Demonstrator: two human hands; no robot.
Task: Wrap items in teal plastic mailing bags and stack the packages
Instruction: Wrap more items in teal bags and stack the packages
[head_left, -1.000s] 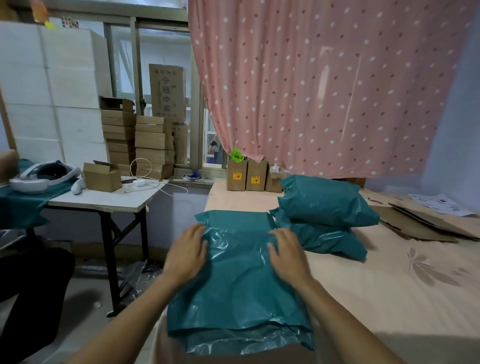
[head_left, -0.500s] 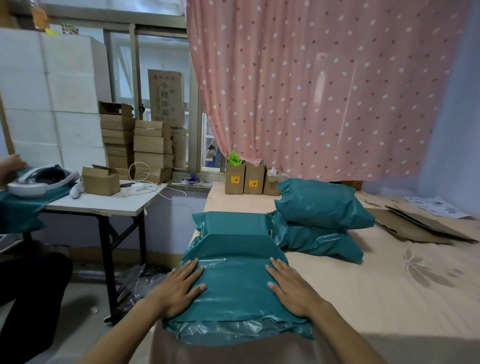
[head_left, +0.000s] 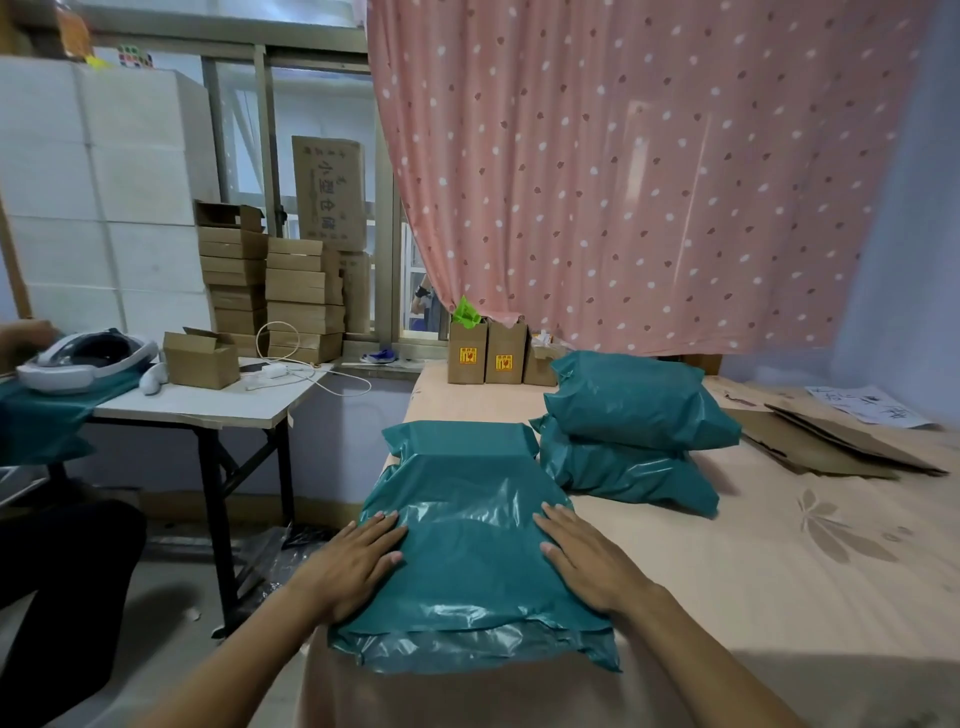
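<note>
Fingers: ours lie flat and spread, left hand (head_left: 358, 564) and right hand (head_left: 587, 561) pressing the teal bag (head_left: 467, 540), gripping nothing.
Bag: at 6 o'clock on the counter (head_left: 779, 561).
Done: we count two packages (head_left: 631, 434) stacked at 1 o'clock.
Left: we judge this one needs sealing and stacking.

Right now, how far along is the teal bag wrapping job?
Done: two sealed teal plastic packages sit stacked one on the other on the peach bed sheet. In hand: a third teal plastic mailing bag lies flat, far flap folded over, with the left hand and right hand pressing it down, palms open. Left: close its near edge and add it to the stack.
</note>
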